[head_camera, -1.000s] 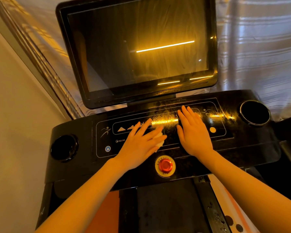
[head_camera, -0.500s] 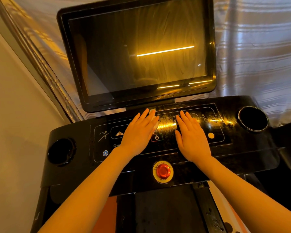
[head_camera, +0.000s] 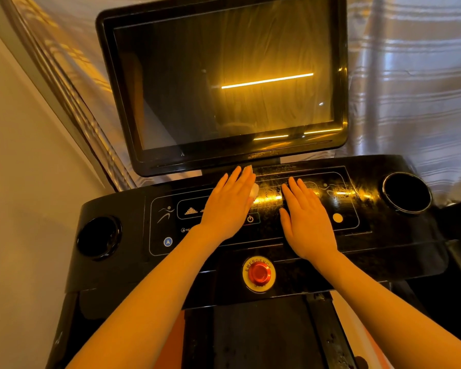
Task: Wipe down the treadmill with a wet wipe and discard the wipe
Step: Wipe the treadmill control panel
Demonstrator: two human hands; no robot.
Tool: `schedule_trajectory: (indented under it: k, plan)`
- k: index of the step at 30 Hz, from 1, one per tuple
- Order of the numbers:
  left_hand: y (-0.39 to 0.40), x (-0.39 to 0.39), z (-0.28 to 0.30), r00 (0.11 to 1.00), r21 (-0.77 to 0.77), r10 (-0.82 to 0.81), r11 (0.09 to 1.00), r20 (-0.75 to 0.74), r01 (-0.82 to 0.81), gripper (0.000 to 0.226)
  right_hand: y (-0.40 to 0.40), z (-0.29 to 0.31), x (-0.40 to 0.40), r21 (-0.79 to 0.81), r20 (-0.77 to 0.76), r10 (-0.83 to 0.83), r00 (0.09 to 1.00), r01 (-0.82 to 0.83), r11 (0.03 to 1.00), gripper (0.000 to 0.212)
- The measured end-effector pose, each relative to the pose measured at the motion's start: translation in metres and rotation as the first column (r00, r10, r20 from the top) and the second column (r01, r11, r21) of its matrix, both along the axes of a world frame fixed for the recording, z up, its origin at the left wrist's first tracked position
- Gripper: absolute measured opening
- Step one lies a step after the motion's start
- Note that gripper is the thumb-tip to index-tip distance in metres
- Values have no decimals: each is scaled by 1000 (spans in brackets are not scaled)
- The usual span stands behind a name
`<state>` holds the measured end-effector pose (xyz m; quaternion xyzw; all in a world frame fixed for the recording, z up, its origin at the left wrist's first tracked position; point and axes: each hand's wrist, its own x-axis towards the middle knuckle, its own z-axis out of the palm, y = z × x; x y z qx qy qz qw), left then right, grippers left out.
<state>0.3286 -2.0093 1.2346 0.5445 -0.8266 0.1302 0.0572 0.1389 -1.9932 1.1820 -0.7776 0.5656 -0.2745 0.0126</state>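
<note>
Straight fingers (head_camera: 240, 179) of left hand (head_camera: 225, 206) pressed flat on wet wipe (head_camera: 254, 192), white corner peeking out above the red emergency button (head_camera: 258, 272), on treadmill console (head_camera: 383, 235). Right hand (head_camera: 308, 222) flat too, fingers extended, gripping nothing, up and right of the button. Dark screen (head_camera: 224, 83) well above it; cup holder (head_camera: 406, 193) far right.

My treadmill console (head_camera: 290, 265) carries both my flat hands, left (head_camera: 228, 206) pressing the wipe (head_camera: 254, 192), right (head_camera: 308, 222) beside
</note>
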Motion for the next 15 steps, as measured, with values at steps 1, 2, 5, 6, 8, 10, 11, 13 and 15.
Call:
schedule_trajectory:
  k: [1,2,5,6,8,10,11,13,15]
  plan:
    - [8,2,-4,999,-8,-48,999,18,48,75,0,0,0,0,-1,-1,1000,1,1000,54]
    - [19,5,-9,994,7,-107,994,38,106,76,0,0,0,1,-2,-2,1000,2,1000,54]
    - [51,21,-28,960,75,-251,967,127,243,76,0,0,1,3,-6,0,1000,0,1000,54]
    - [52,27,-28,956,79,-254,966,149,245,75,0,0,1,2,-5,1,1000,-1,1000,54]
    - [42,37,-19,971,58,-188,982,150,181,73,0,0,1,-1,-3,6,1000,-6,1000,54]
    - [22,42,-6,991,36,-57,998,120,53,74,1,0,0,-7,-8,25,1000,-25,1000,53]
    - [13,44,-1,995,25,5,1000,98,-8,75,2,0,1,-11,-18,42,999,-42,999,54]
    - [3,44,1,994,16,83,996,74,-84,79,3,-1,1,-12,-36,79,996,-80,997,61]
    - [11,41,-3,997,41,36,998,68,-39,78,3,-2,1,-14,-42,92,995,-93,996,63]
